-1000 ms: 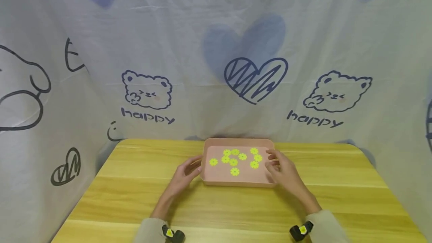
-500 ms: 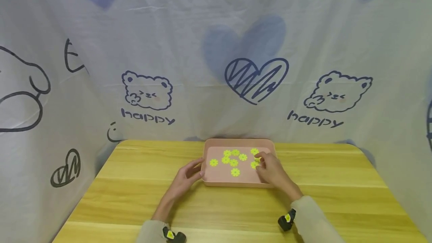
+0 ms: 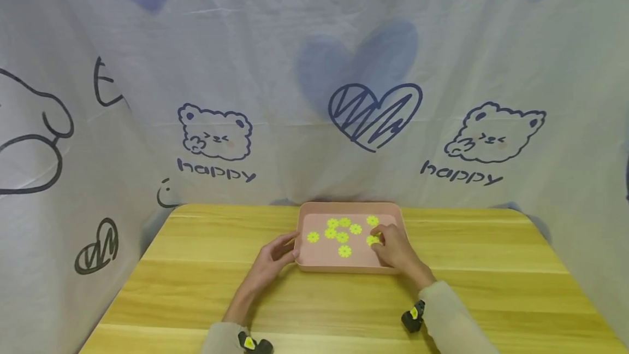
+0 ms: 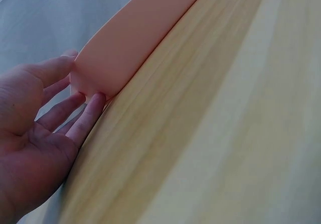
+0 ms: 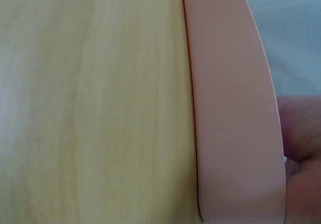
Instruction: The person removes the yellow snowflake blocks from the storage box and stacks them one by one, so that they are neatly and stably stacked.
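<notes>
On the near side of the tray, two pale sleeves reach in over the wood-grain table, a small black device at each wrist. The left hand lies along the tray's left side, fingers loosely spread and well apart, tips touching its outer wall and rim. The right hand reaches over the tray's right part with thumb and forefinger bent toward each other, the gap between them narrow; whether they pinch anything cannot be told, and the tray wall hides most of this hand in the right wrist view.

Nine yellow flower pieces show inside the tray: one near its near wall, one alone near its left wall, five grouped about its middle, one partly covered beside the right fingertips, and one beyond them toward its far right corner. Behind the tray hangs a pale cloth, with a scribbled heart above the tray and bear drawings captioned "happy" to either side of it.
</notes>
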Demonstrator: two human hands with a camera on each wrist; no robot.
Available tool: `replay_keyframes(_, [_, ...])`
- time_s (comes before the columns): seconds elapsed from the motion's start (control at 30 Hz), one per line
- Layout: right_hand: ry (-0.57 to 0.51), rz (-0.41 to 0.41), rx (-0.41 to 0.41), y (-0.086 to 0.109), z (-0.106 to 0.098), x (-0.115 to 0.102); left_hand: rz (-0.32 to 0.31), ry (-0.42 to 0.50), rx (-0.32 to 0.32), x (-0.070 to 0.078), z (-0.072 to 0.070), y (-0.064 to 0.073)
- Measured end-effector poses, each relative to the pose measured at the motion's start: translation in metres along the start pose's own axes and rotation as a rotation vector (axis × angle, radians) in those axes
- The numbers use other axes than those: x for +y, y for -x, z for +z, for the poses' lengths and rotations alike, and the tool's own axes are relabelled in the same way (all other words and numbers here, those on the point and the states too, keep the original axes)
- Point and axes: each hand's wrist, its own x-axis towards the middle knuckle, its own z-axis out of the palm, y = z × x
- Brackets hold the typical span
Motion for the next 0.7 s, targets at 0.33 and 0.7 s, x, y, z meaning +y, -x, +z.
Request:
replay_keyframes(0.33, [-0.01,0.008,0.012,0.001,0.004,0.001,-0.001,0.012,0.025,0.0,0.003,0.003])
replay_keyframes(0.7, [-0.228,0.029,0.012,0.0,-0.006,-0.004,0.01,0.018,0.029,0.0,0.001,0.002])
